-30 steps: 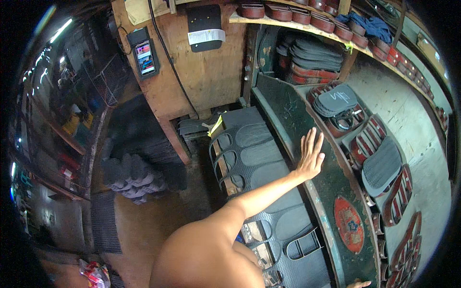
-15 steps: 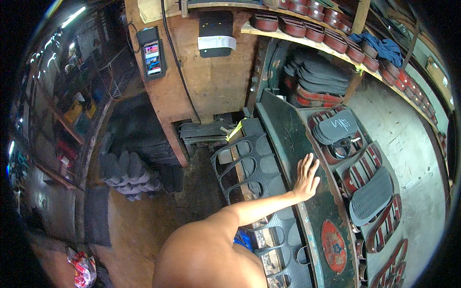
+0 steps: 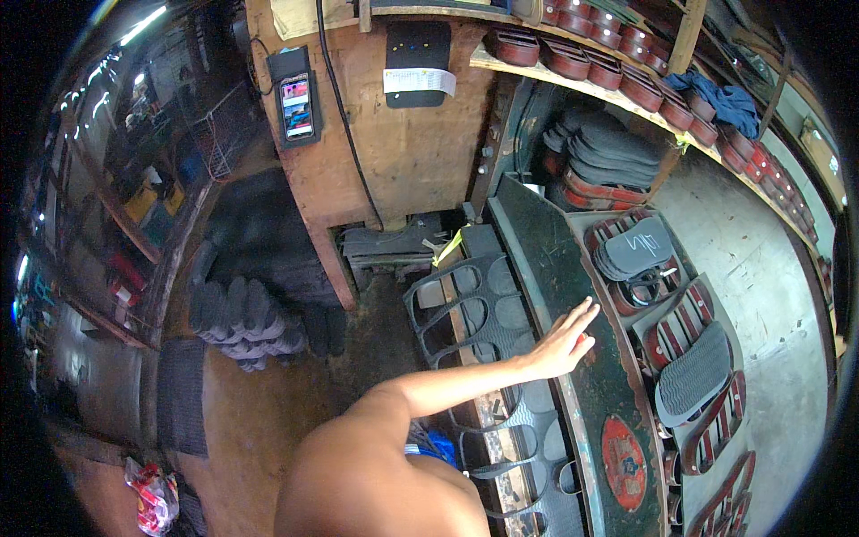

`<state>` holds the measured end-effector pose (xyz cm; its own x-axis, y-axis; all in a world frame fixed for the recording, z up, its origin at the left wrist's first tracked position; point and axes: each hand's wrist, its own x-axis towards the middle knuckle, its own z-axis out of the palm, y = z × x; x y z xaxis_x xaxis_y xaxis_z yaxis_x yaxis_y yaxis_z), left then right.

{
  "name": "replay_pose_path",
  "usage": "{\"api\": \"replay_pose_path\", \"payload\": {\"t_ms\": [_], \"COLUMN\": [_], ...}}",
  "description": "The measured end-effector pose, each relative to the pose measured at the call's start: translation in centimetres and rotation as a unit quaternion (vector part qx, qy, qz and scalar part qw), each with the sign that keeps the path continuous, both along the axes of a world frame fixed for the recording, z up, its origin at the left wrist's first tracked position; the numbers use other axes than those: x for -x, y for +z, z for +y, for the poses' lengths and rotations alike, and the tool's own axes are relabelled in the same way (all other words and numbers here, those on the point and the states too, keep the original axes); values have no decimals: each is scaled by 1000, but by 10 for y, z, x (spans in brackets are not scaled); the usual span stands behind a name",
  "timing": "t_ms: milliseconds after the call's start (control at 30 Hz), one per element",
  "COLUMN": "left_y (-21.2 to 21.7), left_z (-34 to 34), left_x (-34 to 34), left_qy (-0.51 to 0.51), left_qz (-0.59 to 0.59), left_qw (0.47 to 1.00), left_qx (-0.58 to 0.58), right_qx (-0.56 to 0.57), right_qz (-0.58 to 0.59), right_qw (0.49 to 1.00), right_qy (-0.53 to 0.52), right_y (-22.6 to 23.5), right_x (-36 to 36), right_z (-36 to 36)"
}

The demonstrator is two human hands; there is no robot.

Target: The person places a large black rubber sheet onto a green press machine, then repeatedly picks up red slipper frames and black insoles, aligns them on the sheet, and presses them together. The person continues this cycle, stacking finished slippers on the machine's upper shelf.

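- Hands first: one hand (image 3: pixel 562 343), which side I cannot tell, lies flat with fingers spread and clamped on nothing, on the long dark green metal panel (image 3: pixel 573 295) of the table; no second hand shows.
- Leaning weight on that sloping panel could let the palm slide toward its edge.
- Beside it, the dark grey rubber sheet with sandal-shaped cut-outs (image 3: pixel 474 309) hangs loosely; a sweeping arm could snag it.
- Grey rubber sandal soles (image 3: pixel 637 249) stacked on red striped moulds (image 3: pixel 680 327) could be knocked off.
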<state>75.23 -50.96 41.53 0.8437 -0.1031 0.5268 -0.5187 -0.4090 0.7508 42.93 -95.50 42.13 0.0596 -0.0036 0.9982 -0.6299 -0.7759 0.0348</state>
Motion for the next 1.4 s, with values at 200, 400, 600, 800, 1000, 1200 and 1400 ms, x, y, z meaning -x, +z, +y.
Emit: {"api": "replay_pose_path", "payload": {"t_ms": [200, 400, 600, 800, 1000, 1200, 1400], "left_y": [-3, -58, -111, -142, -148, -142, -134], "left_z": [46, 63, 73, 75, 69, 65, 62], "left_x": [41, 91, 123, 132, 132, 136, 133], "left_qy": [-143, -212, -257, -227, -196, -156, -134], "left_qz": [99, 353, 147, 123, 89, 125, 102], "left_qw": [984, 911, 943, 963, 959, 948, 954], "left_qx": [33, 21, -151, -81, -185, -248, -249], "right_qx": [-51, -179, -567, -603, -476, -548, -480], "right_qz": [35, 96, 224, 236, 452, 489, 461], "right_qw": [998, 977, 780, 748, 752, 668, 736], "right_qy": [22, 59, 142, 142, 60, 119, 124], "right_y": [17, 43, -6, -66, -81, -103, -118], "right_x": [9, 37, 56, 63, 64, 62, 65], "right_z": [20, 68, 193, 287, 275, 253, 254]}}
